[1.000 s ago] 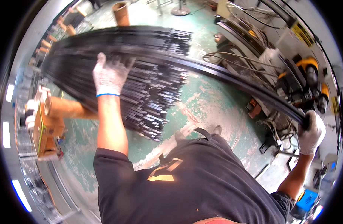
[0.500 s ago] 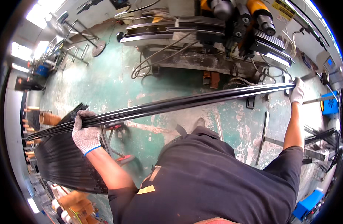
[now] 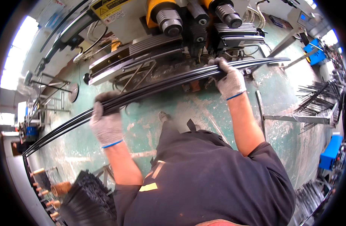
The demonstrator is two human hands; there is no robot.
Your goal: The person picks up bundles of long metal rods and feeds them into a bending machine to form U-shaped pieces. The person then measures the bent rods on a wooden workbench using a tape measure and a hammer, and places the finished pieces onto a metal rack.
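A bundle of several long, thin black bars or tubes (image 3: pixel 165 84) runs slantwise across the head view, low at the left and higher at the right. Gloved in light knit with a blue cuff edge, my left hand (image 3: pixel 108 122) is closed around the bundle left of its middle. My right hand (image 3: pixel 231 80), in a matching glove, grips the same bundle further right, and the bars' right ends stick out past it. The left ends reach far beyond my left hand. Beyond the bundle stands a machine with a metal bed (image 3: pixel 131 62).
Yellow-orange motor units with ribbed metal cylinders (image 3: pixel 169 22) top the machine. A large stack of black bars (image 3: pixel 86 199) lies at the lower left, near a brown roll (image 3: pixel 60 188). At the right are a metal frame (image 3: pixel 297 119), more dark bars (image 3: pixel 318 98) and a blue box (image 3: pixel 330 151).
I have turned and come closer to the machine, carrying the bundle. My right hand has shifted inward from the bars' right end. The bar stack now sits lower in view.
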